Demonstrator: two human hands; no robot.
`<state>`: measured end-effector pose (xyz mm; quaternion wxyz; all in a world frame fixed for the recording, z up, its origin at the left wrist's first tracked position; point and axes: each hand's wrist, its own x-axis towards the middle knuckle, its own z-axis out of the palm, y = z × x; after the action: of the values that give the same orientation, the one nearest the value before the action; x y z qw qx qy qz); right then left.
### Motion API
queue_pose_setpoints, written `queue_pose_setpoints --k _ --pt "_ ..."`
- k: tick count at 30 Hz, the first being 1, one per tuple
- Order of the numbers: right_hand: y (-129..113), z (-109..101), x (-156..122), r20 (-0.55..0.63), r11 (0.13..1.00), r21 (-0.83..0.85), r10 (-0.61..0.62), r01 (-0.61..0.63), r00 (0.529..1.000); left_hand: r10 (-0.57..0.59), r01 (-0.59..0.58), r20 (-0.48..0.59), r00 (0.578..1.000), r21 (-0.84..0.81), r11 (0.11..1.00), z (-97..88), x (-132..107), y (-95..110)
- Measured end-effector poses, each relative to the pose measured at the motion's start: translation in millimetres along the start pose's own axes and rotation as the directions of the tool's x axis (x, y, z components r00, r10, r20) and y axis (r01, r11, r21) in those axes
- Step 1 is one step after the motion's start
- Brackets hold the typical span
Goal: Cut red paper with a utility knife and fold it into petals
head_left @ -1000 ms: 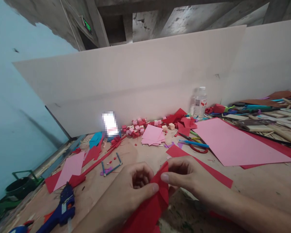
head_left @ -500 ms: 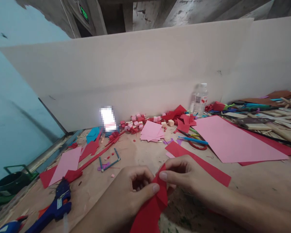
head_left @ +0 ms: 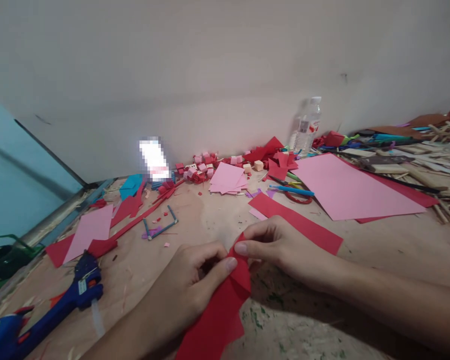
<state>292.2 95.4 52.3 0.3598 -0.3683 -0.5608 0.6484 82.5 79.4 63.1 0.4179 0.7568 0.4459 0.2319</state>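
Presently: L hand (head_left: 189, 272) + R hand (head_left: 273, 245) both pinched on red paper strip (head_left: 217, 317)

Strip's held over table (head_left: 206, 230), toward near edge; creased nr upper end, lower part cut off at btm of view. L thumb + curled fingers closed on it just below R's; R thumb/fingertips grip top tip. Hands close together. 2nd red strip (head_left: 307, 227) flat on table just past R hand, w/ scissors (head_left: 299, 201) & blue pen (head_left: 292, 190) beyond. Blue glue gun (head_left: 75, 295) nr left edge. Lg pink sheet (head_left: 356, 190) toward right edge, red sheet (head_left: 416, 192) partly under. Back edge: sm. pink/red cubes (head_left: 202, 160), bottle (head_left: 310, 130) to their right; pink squares (head_left: 227, 177) in front of cubes.
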Motion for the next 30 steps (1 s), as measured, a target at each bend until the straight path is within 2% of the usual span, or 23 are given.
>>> queue_pose_setpoints --k 6,11,15,21,26,30 --pt "-1.7 0.3 -2.2 0.009 0.999 0.031 0.015 -0.016 1.0 0.042 -0.042 0.009 0.999 0.031 0.999 -1.3 0.3 -1.5" --pt "-0.5 -2.4 -1.3 0.0 1.0 0.004 -0.029 0.029 1.0 0.054 -0.055 0.036 0.998 0.009 0.998 -0.1 0.6 -1.0" --pt "6.8 -3.3 2.1 0.0 0.997 0.076 -0.034 0.034 0.999 0.071 -0.072 0.068 0.995 0.02 0.997 -1.7 0.8 -1.0" --pt "4.4 -4.2 4.3 -0.047 0.985 0.17 -0.025 0.033 0.999 0.067 -0.067 0.016 0.998 -0.022 0.998 -0.2 0.5 -3.5" --pt "-5.9 -3.7 1.2 -0.012 0.998 0.052 -0.025 0.025 1.0 0.02 -0.023 -0.032 0.999 -0.08 0.997 6.2 -2.4 -4.8" --pt "-1.9 -2.2 0.9 -0.009 1.0 -0.008 -0.027 0.027 1.0 0.009 -0.014 -0.038 0.999 -0.136 0.991 9.2 -2.9 -3.9"
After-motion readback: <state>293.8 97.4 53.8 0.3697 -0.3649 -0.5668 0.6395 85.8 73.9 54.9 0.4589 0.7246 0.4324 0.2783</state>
